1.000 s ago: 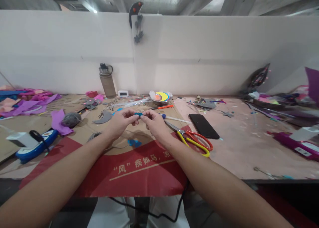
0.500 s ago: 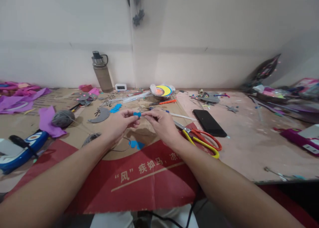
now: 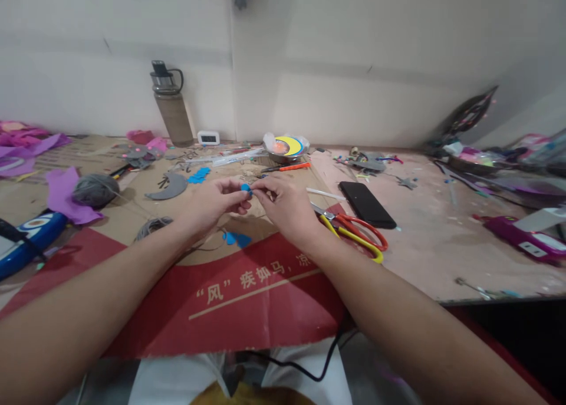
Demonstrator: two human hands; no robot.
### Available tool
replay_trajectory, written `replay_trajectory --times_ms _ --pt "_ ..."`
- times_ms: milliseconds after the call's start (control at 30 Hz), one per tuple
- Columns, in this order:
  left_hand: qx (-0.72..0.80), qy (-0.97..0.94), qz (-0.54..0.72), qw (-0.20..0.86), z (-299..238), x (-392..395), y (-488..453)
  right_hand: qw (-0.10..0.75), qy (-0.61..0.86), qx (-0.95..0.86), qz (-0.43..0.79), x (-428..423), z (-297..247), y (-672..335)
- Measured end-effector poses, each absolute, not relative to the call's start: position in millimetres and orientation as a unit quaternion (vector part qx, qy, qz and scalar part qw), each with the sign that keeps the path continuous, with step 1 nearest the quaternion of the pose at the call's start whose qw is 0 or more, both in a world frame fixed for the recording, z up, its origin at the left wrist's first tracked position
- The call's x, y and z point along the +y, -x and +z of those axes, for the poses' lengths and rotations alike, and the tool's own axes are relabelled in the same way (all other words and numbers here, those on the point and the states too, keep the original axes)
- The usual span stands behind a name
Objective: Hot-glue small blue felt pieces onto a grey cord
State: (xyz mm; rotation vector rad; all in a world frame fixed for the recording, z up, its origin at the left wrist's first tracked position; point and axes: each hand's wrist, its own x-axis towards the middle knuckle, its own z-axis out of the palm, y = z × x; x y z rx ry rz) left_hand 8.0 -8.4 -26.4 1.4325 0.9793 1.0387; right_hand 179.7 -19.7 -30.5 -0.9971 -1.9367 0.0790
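Observation:
A small blue felt piece (image 3: 246,188) is pinched between the fingertips of both hands above the cardboard. My left hand (image 3: 216,203) grips it from the left, with thumb and forefinger closed. From the other side, my right hand (image 3: 283,207) pinches at its edge; whether a needle or thread is there is too small to tell. Below the hands, more blue felt pieces (image 3: 237,239) lie on the cardboard (image 3: 265,299). Beyond my left hand lie other blue felt pieces (image 3: 198,175) and a grey felt moon (image 3: 168,187). Grey yarn (image 3: 152,227) rests beside my left forearm.
Scissors (image 3: 354,231) with red and yellow handles lie by my right wrist, near a black phone (image 3: 367,204). A bottle (image 3: 173,113) and a small digital clock (image 3: 209,138) stand at the wall. Glue guns, one blue (image 3: 39,240), one purple (image 3: 526,238), flank the workspace.
The view has tilted down a little, so the table sits higher in the picture. Both hands keep hold of the blue felt piece, which now looks turned or folded.

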Motion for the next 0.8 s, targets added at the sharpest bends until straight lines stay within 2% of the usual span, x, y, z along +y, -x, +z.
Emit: replay_trajectory --times_ms 300,467,567,667,800 --pt "0.406 -0.607 0.445 0.519 -23.3 -12.5 -10.9 0.448 0.424 -0.787 -0.001 -23.4 -30.0 -178.4" --pt "0.427 -0.557 0.484 0.523 -25.9 -0.8 -4.5 0.431 0.44 -0.787 0.035 -24.2 -30.1 -174.4" --pt "0.448 -0.5 0.533 0.514 -27.6 11.3 6.2 0.363 0.437 -0.819 0.08 -22.5 -38.4 -168.0" --pt "0.457 -0.48 0.555 0.502 -28.4 19.6 15.7 0.273 0.456 -0.845 0.067 -19.9 -42.6 -167.1" --pt "0.466 -0.48 0.549 0.501 -28.7 21.9 19.8 0.3 0.544 -0.783 0.031 -12.4 -31.0 -185.2"
